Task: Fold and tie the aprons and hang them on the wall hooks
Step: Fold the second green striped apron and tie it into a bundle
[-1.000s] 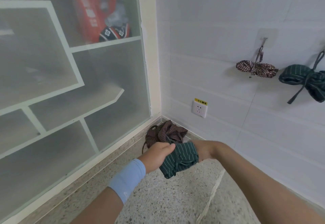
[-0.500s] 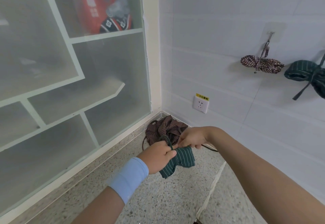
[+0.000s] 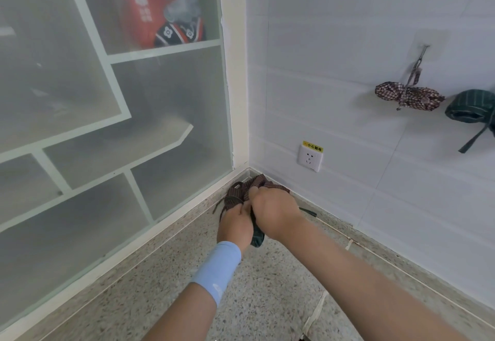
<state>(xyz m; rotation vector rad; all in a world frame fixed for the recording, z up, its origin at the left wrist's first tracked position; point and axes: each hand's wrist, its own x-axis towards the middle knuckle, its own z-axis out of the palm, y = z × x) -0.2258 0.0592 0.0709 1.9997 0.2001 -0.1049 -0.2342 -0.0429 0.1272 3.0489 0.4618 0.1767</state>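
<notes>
The left hand (image 3: 235, 223) and right hand (image 3: 276, 212) are gripping the green striped apron (image 3: 257, 239) with curled fingers, hiding most of it, over the counter (image 3: 267, 300) corner. One brown striped apron (image 3: 237, 193) is lying just behind. Two tied aprons are hanging on the wall: the checked apron (image 3: 407, 97) and the green hung apron (image 3: 468, 105), which is being cut off by the frame edge.

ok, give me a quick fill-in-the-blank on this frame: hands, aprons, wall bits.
1. The left hand and right hand both grip the apron bundle, which is dark ___.
2. The checked apron hangs from a metal ___.
3. The label above the socket is ___.
4. The wristband sits on the ___ wrist.
Missing words: green; hook; yellow; left.
</notes>
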